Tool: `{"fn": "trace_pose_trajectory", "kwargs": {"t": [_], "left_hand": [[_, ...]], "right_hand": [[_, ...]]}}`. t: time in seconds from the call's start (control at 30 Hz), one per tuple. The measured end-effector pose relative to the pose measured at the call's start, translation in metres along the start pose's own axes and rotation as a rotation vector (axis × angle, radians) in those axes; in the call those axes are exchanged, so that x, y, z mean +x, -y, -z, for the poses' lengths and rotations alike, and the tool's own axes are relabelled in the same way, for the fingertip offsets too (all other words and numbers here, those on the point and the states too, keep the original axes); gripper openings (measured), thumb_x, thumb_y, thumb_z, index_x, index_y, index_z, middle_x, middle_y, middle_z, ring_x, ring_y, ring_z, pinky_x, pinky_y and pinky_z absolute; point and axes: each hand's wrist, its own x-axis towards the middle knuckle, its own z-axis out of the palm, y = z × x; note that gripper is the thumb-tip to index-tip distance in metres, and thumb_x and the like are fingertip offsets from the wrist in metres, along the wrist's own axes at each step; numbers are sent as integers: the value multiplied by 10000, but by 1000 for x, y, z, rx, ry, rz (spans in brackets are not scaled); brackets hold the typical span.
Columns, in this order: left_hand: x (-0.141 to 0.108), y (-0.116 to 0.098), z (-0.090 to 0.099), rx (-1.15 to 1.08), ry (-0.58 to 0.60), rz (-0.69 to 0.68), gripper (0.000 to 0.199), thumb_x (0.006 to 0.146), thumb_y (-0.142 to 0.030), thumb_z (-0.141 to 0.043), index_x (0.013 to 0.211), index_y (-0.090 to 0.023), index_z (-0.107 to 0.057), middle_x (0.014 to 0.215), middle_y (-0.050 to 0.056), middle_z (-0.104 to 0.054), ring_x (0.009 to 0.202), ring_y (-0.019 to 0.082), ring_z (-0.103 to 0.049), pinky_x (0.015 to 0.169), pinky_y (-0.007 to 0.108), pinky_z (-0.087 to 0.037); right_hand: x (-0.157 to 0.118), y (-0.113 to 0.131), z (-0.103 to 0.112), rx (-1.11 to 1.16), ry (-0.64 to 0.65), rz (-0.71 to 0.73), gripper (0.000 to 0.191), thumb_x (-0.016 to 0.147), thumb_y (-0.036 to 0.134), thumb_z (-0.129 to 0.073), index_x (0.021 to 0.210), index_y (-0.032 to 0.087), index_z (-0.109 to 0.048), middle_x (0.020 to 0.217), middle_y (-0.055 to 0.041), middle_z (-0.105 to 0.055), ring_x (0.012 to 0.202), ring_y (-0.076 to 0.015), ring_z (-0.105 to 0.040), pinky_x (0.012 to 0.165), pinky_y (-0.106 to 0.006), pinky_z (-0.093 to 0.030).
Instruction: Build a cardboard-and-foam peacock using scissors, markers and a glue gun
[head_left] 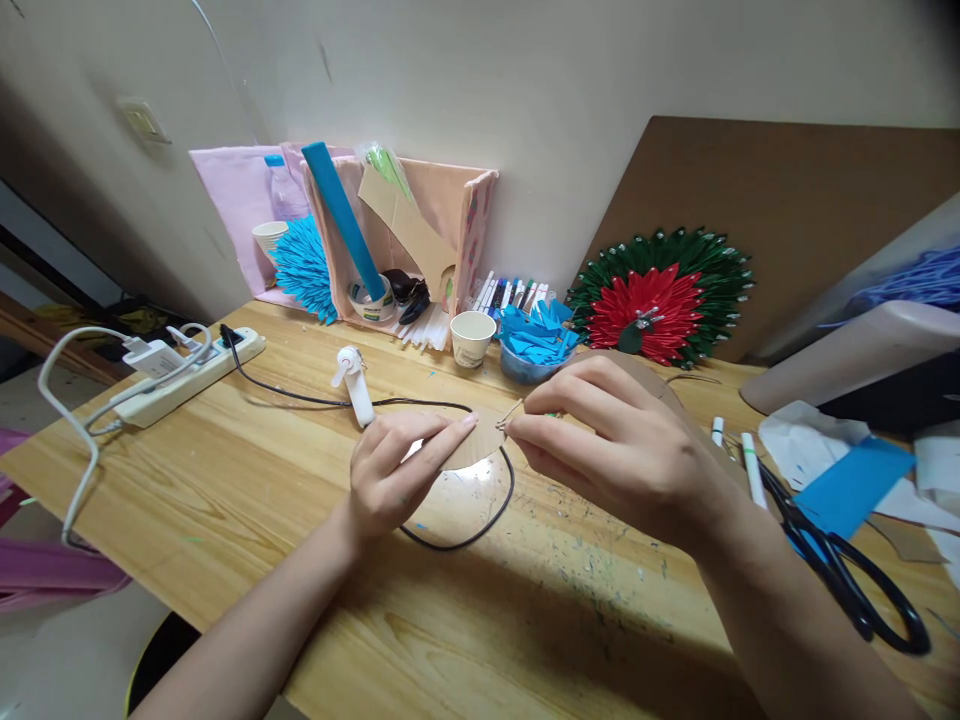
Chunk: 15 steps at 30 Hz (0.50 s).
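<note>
My left hand point(394, 465) grips a small piece of brown cardboard point(474, 448) with a rounded edge, thumb and fingers closed on its left part. At the cardboard's right side, my right hand point(607, 440) pinches a thin tan strip point(511, 412), perhaps string or wire, whose short end sticks out near the fingertips. The strip meets the cardboard's edge; whether it passes through cannot be made out. Just behind the right hand lies a larger curved brown cardboard piece point(645, 372), partly hidden by it. A black cable point(480, 538) loops on the wooden table beneath the cardboard.
Left are a power strip point(191, 375) and a small white handheld device point(354, 385). Behind stand a paper cup point(472, 338), a bowl of blue strips point(536, 345), a pink box point(480, 215) and a red-green fan-shaped craft point(660, 300). Black scissors point(840, 560) lie right.
</note>
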Motion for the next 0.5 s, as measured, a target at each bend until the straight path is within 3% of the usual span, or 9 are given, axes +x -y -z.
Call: {"fn": "trace_pose_trajectory", "kwargs": {"t": [0.5], "left_hand": [[-3, 1, -1, 10, -1, 11, 432, 794, -13, -533, 1171, -216, -593, 897, 36, -644, 836, 128, -591, 785, 245, -476]], "right_hand": [[2, -1, -3, 25, -1, -40, 137, 835, 84, -503, 834, 184, -596, 802, -50, -594, 766, -172, -484, 690, -327, -439]]}}
